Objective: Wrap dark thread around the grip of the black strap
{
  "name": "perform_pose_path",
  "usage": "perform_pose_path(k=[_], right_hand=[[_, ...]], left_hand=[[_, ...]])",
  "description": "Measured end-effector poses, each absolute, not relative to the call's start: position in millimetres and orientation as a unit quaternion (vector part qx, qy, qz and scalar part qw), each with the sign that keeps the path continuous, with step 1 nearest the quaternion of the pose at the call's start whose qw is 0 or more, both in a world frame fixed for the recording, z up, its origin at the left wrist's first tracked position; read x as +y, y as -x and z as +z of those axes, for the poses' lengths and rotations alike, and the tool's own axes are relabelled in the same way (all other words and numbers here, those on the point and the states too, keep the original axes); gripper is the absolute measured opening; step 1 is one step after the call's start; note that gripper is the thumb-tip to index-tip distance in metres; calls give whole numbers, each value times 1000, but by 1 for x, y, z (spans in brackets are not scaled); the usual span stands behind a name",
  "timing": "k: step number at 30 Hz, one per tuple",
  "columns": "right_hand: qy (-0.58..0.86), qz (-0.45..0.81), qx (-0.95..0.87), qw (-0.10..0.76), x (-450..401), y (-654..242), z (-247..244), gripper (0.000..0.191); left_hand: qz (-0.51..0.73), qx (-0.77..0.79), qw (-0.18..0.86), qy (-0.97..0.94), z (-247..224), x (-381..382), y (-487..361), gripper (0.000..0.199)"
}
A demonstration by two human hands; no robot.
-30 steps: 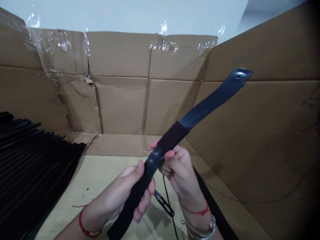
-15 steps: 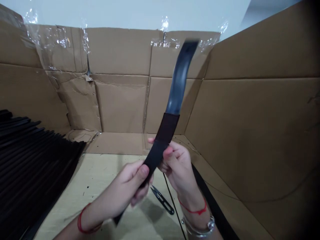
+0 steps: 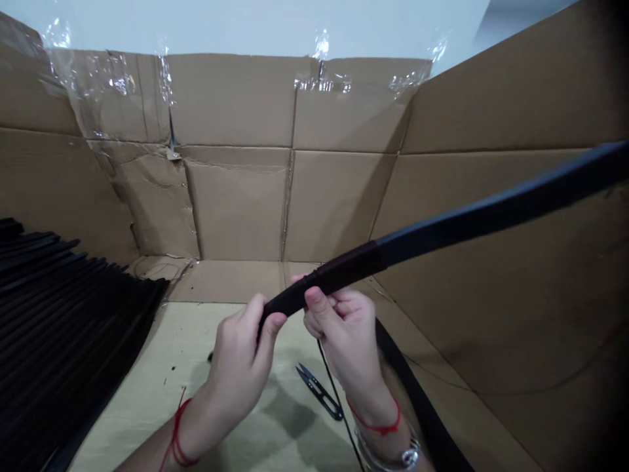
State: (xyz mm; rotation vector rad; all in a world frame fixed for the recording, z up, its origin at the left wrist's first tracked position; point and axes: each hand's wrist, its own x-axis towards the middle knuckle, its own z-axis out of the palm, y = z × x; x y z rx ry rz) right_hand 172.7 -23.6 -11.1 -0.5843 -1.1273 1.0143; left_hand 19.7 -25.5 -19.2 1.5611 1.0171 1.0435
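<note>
A long black strap (image 3: 442, 226) runs from my hands up to the right, past the edge of the view. A dark brownish section (image 3: 351, 267) of it lies just beyond my fingers. My left hand (image 3: 246, 354) is closed round the strap's lower part, thumb on top. Closer to the brownish section, my right hand (image 3: 344, 324) pinches the strap between thumb and fingers. Below the hands, a pair of black thread snips (image 3: 319, 392) lies on the pale table surface (image 3: 196, 367). A thin dark cord (image 3: 339, 393) passes beside the snips, partly hidden by my right hand.
On the left lies a big stack of black strips (image 3: 63, 328). Taped cardboard walls (image 3: 236, 203) stand at the back and on both sides. Another black strip (image 3: 432, 419) stretches along the right, behind my right forearm. Small dark scraps dot the table.
The strap has swung from nearly upright down to the right and turned more edge-on. My left hand has rotated and moved slightly left and up. The right hand keeps its hold; the snips stay put.
</note>
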Motion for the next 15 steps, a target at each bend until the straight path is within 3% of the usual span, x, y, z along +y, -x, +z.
perform_pose_path(k=[3,4,8,12,15], right_hand=[[225,516,-534,631,-23,-173,-9,34],[231,503,-528,644,-23,-173,-9,32],[296,435,-493,693,-21,-171,-9,30],[296,452,-540,645,-19,-172,-9,26],[316,401,-512,691,-20,-173,-7,24]], left_hand=[[270,339,671,-602,-21,-30,-22,49],[256,320,682,-606,-23,-32,-23,50],[385,382,509,-668,-25,-32,-23,45],[191,271,676,-658,-19,-19,-13,64],[329,379,487,-715,-15,-14,-8,50]])
